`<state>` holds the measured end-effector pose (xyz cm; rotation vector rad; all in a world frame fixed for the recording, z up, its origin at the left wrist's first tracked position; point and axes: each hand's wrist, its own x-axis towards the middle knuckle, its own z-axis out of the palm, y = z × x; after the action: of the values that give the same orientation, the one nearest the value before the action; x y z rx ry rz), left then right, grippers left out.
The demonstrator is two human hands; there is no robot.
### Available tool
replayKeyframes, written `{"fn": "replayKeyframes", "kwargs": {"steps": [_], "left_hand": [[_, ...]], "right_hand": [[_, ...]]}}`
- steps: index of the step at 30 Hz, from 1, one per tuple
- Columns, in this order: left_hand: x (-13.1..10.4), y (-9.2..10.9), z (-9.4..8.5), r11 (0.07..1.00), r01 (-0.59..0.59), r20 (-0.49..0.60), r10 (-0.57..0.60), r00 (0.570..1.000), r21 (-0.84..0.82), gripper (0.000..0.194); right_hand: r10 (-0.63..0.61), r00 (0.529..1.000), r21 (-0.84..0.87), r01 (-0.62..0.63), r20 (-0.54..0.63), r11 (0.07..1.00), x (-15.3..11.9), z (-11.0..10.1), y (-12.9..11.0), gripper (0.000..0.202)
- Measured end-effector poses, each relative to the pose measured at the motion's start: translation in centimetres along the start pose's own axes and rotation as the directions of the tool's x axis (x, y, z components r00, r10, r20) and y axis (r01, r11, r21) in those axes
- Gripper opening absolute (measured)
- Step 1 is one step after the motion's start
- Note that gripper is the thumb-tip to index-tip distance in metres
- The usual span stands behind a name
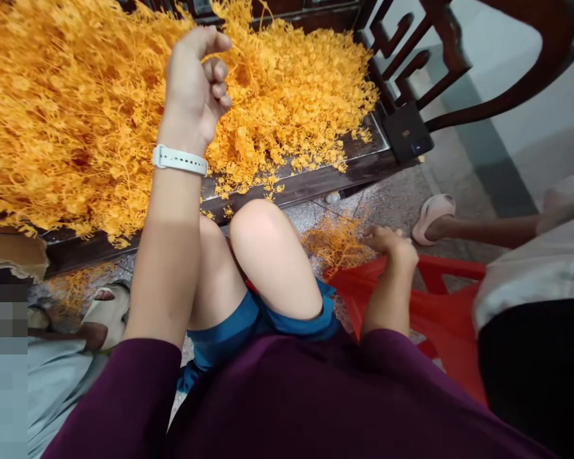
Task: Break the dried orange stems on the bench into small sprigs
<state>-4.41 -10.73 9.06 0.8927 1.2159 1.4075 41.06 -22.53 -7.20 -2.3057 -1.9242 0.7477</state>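
My left hand [198, 86] is raised over a large heap of yellow-orange artificial flower sprays [86, 102]. Its fingers are loosely curled, with a gap between the top digit and the others, and nothing shows in them. A pale strap [180, 159] circles that wrist. Low on the right, my right hand [392, 245] hangs above the edge of a red plastic stool [406, 287], fingers stretched toward a small pile of orange stems [337, 242] on the floor. No held thing shows there, though its fingertips are slightly blurred.
The heap lies on a dark wooden bench [296, 188] with a carved armrest [440, 38]. A dark phone [408, 135] rests at the bench's right end. Torn cardboard [14, 252] is at the left. Other people's feet and legs show on both sides, one in a pink slipper [433, 217].
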Motion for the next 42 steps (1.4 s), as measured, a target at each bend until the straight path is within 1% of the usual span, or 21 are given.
{"fn": "replayKeyframes", "kwargs": {"steps": [2,3,5,6,7,9,10,11,12,13,15,16,19,22,24,29,33,35,38,40,42], "left_hand": [[0.1,-0.4,0.3,0.993,-0.032,-0.018,0.034,0.999,0.115,0.027],[0.2,-0.7,0.4,0.984,-0.040,-0.031,0.046,0.998,0.175,0.026],[0.5,-1.3,0.6,0.953,-0.097,-0.047,0.116,0.992,0.287,0.024],[0.7,-1.6,0.6,0.916,-0.174,-0.039,0.201,0.979,0.361,0.023],[0.9,-2.0,0.5,0.852,-0.263,-0.012,0.301,0.954,0.452,0.023],[1.3,-2.8,0.3,0.633,-0.415,0.119,0.456,0.882,0.654,0.021],[1.4,-3.2,0.1,0.522,-0.451,0.202,0.465,0.862,0.724,0.018],[1.5,-3.5,0.0,0.439,-0.465,0.275,0.430,0.860,0.768,0.015],[1.5,-3.8,-0.2,0.394,-0.467,0.329,0.369,0.869,0.792,0.012],[1.4,-4.1,-0.5,0.387,-0.458,0.353,0.313,0.882,0.800,0.010],[1.3,-4.6,-1.0,0.448,-0.422,0.331,0.268,0.905,0.788,0.010],[1.3,-4.8,-1.3,0.499,-0.390,0.288,0.272,0.918,0.774,0.013],[1.6,-5.4,-2.3,0.605,-0.321,0.159,0.307,0.938,0.729,0.029],[2.2,-5.9,-3.2,0.594,-0.295,0.139,0.294,0.946,0.748,0.033],[2.5,-5.8,-3.6,0.599,-0.276,0.129,0.277,0.952,0.751,0.031],[2.4,-4.4,-3.8,0.729,-0.241,0.009,0.307,0.952,0.641,0.024],[2.2,-3.9,-3.4,0.802,-0.242,-0.083,0.340,0.937,0.546,0.024],[2.4,-4.1,-3.3,0.820,-0.239,-0.097,0.334,0.938,0.520,0.025],[2.9,-4.4,-3.2,0.796,-0.225,-0.117,0.346,0.931,0.563,0.028],[3.1,-4.4,-3.1,0.779,-0.216,-0.148,0.367,0.919,0.588,0.027],[3.0,-4.0,-3.0,0.796,-0.229,-0.178,0.386,0.905,0.561,0.023]], "right_hand": [[0.129,0.992,-0.093,-0.130,-0.020,0.987,0.1,1.4,0.5,0.044],[0.139,0.990,-0.106,-0.140,-0.016,0.984,0.1,1.8,0.5,0.045],[0.019,0.999,-0.071,-0.016,0.028,0.997,0.2,2.0,-0.6,0.043],[-0.088,0.995,-0.024,0.089,0.053,0.996,0.3,1.8,-1.7,0.037],[-0.208,0.976,0.038,0.205,0.063,0.978,0.4,1.5,-3.1,0.030],[-0.407,0.913,0.163,0.401,0.004,0.901,0.6,0.7,-6.8,0.023],[-0.472,0.879,0.218,0.473,-0.059,0.854,0.7,0.4,-8.9,0.022],[-0.523,0.844,0.278,0.534,-0.118,0.799,0.9,0.3,-11.2,0.022],[-0.569,0.809,0.332,0.582,-0.146,0.743,1.2,0.4,-13.4,0.024],[-0.602,0.785,0.387,0.606,-0.148,0.695,1.5,0.6,-15.5,0.027],[-0.642,0.761,0.413,0.618,-0.099,0.669,2.5,1.9,-19.3,0.029],[-0.665,0.745,0.364,0.634,-0.054,0.682,3.0,2.8,-20.9,0.030],[-0.702,0.711,0.077,0.699,0.037,0.711,4.5,5.9,-24.2,0.030],[-0.672,0.740,-0.134,0.669,0.021,0.732,5.8,7.8,-25.8,0.032],[-0.641,0.767,-0.200,0.627,-0.008,0.753,6.9,7.9,-26.3,0.038],[-0.514,0.855,-0.297,0.474,-0.070,0.829,10.9,5.4,-27.4,0.049],[-0.446,0.895,-0.365,0.411,-0.013,0.835,13.4,2.3,-28.3,0.051],[-0.455,0.887,-0.390,0.448,0.082,0.804,13.4,0.6,-28.5,0.042],[-0.501,0.844,-0.400,0.532,0.189,0.746,12.1,-1.7,-28.4,0.032],[-0.563,0.817,-0.387,0.562,0.125,0.730,10.8,-2.8,-28.5,0.034],[-0.610,0.792,-0.370,0.568,0.003,0.736,10.0,-3.4,-28.8,0.034]]}}
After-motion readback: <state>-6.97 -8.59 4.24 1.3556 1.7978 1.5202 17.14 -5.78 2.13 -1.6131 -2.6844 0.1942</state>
